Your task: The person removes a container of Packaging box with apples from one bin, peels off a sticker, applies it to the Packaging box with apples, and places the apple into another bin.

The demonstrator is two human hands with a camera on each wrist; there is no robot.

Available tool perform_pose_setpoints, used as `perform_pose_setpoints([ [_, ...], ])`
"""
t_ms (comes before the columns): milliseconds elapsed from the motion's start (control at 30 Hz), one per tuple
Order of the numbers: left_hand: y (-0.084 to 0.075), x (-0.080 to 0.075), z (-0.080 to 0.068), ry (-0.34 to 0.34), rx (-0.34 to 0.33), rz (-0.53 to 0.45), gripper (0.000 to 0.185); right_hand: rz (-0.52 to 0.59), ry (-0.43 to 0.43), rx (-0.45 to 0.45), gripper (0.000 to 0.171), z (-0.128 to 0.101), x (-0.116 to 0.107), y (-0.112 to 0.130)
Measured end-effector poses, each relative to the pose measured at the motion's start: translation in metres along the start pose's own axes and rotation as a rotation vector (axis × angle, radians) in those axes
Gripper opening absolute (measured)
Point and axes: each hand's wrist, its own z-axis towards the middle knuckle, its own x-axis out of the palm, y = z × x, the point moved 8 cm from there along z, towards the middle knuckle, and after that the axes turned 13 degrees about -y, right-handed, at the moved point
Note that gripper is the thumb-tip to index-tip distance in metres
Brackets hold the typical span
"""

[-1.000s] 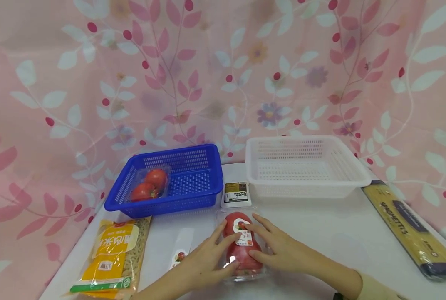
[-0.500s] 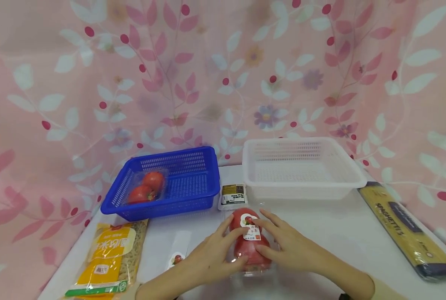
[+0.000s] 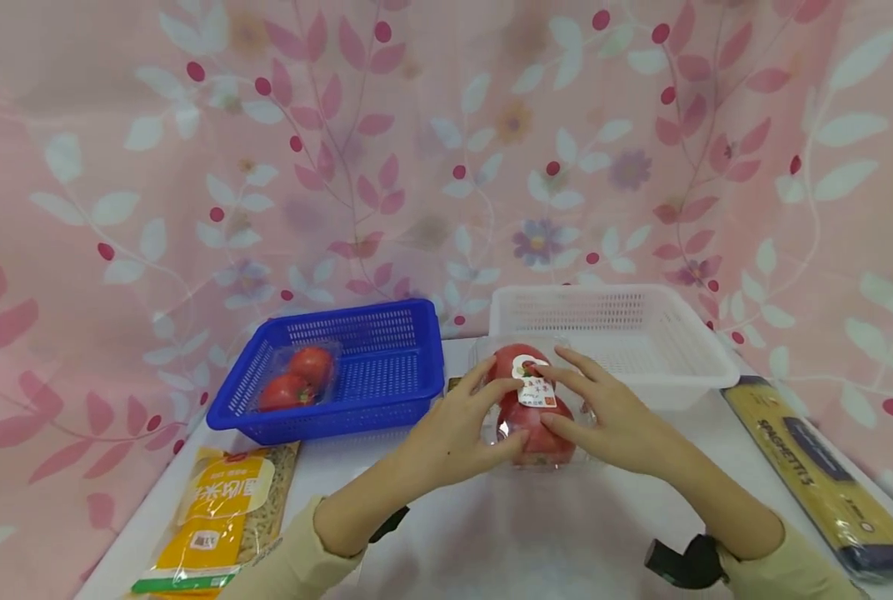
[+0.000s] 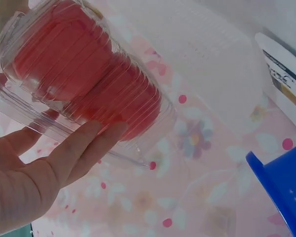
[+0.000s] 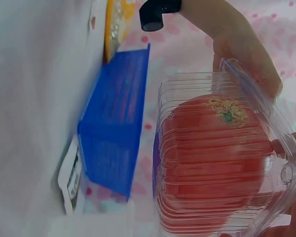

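Note:
A clear plastic clamshell of red tomatoes (image 3: 531, 408) with a white label is held up off the white table, in front of the white basket (image 3: 641, 329). My left hand (image 3: 457, 429) grips its left side, with fingers under the box (image 4: 84, 84) in the left wrist view. My right hand (image 3: 607, 412) grips its right side, with fingertips on the label. The right wrist view shows the ribbed box and a tomato (image 5: 212, 163) close up, with the left hand (image 5: 246, 49) behind it.
A blue basket (image 3: 386, 379) at the left holds another tomato pack (image 3: 296, 379). A yellow pasta bag (image 3: 222, 517) lies front left and a long spaghetti pack (image 3: 821, 467) lies at the right edge. A small packet (image 5: 71, 177) sits between the baskets. A floral curtain hangs behind.
Both hands have closed on the tomato clamshell, lifted it off the table and carried it away from me and to the right, towards the white basket.

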Motion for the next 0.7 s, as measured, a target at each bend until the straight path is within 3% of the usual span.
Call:
perform_pose_setpoints([
  [267,-0.001,0.029,0.049,0.039,0.021,-0.074,0.061,-0.075,-0.001,0.047,0.054,0.022,-0.027,-0.033],
  [533,-0.001,0.061,0.098,0.003,0.093,-0.111,0.070,-0.172,0.009,0.095,0.055,0.046,-0.051,-0.071],
  [700,0.001,0.083,0.117,0.079,0.164,-0.080,0.076,-0.196,0.027,0.145,0.057,0.053,-0.054,-0.090],
])
